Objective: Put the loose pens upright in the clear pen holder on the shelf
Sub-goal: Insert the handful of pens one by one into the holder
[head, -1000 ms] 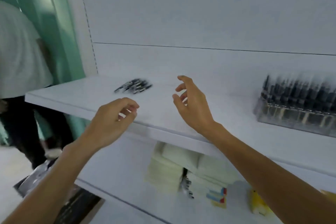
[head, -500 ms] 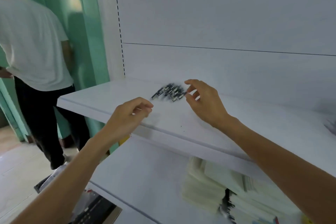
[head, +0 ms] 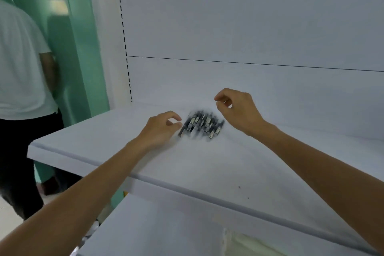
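A small heap of several loose black pens [head: 201, 125] lies flat on the white shelf [head: 207, 164], near its back. My left hand [head: 161, 129] rests just left of the heap, fingers curled, fingertips at the nearest pen. My right hand [head: 239, 110] hovers just right of and behind the heap, fingers bent and apart, holding nothing. The clear pen holder is out of view.
A person in a white shirt [head: 20, 68] and dark trousers stands at the far left beside a green pillar [head: 83, 48]. The white back panel [head: 249, 27] rises behind the shelf. A lower shelf [head: 166, 230] sits below.
The view has swung left, so the pen holder has left the frame. Both hands have moved in to flank the heap of pens.
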`<state>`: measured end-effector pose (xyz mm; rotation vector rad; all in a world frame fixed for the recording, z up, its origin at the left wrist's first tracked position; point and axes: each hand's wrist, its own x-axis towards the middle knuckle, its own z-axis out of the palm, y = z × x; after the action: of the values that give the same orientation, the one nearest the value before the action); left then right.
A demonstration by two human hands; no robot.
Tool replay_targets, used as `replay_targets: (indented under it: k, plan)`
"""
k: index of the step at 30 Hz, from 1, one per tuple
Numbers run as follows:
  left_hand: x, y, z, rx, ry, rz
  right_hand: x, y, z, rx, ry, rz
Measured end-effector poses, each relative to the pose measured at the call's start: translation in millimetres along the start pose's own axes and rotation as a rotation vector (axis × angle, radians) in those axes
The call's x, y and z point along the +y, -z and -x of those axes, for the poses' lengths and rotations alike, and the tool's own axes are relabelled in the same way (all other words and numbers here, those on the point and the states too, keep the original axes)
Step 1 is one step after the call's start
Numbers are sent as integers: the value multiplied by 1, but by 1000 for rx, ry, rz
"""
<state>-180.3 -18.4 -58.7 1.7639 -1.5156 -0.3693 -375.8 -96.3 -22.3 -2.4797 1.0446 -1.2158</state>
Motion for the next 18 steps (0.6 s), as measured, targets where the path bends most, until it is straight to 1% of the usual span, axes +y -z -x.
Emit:
replay_targets:
  k: [2,4,8,12,15,18]
  plan:
    - [-3,-6,-23,-39,51,-6,-3,-11,-6,7,-18,11]
    - [-3,-12,-42,-74,62,-18,-7,-21,-13,-1,-43,35]
    - [-3,-20,-65,-195,23,-63,-13,-38,-26,-73,-153,102]
    - [-11,-10,-82,-311,-5,-130,-13,-51,-32,-60,-250,95]
    - [-17,-2,-85,-373,2,-114,-14,-61,-30,-61,-277,117]
    - [-17,7,-84,-406,-22,-172,-18,-71,-30,-73,-281,138]
